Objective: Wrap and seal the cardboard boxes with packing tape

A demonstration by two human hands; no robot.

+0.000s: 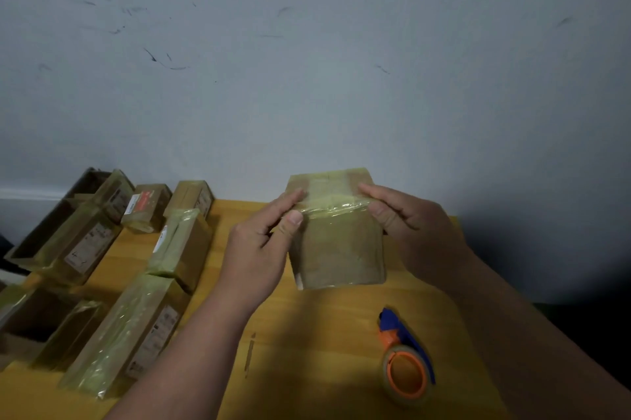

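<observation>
- Left hand [263, 242] grips the left side of the box [336, 231], thumb pressed on the near face at the tape band [336, 209], fingers curled round the far side.
- Right hand [409, 225] grips the right side the same way, thumb on the band's right end, fingers wrapped behind.
- The box is up off the table [307, 334], held between both hands over the far edge, near the far right corner. Its broad face looks back at the person.
- The key relation: the tape band runs left to right across the upper part of that face, straight from one thumb to the other. Both hands are equally near, so smoothing it down looks like a job for either thumb sliding along that line.
- Tape dispenser [406, 361], blue and orange, lies on the table near the right edge, closest to the right hand, well apart from the box.
- Along the left edge, a cluster of wrapped boxes [143, 327] sits glossy with tape; those look finished.
- Behind it all, a scuffed pale wall [307, 61].
</observation>
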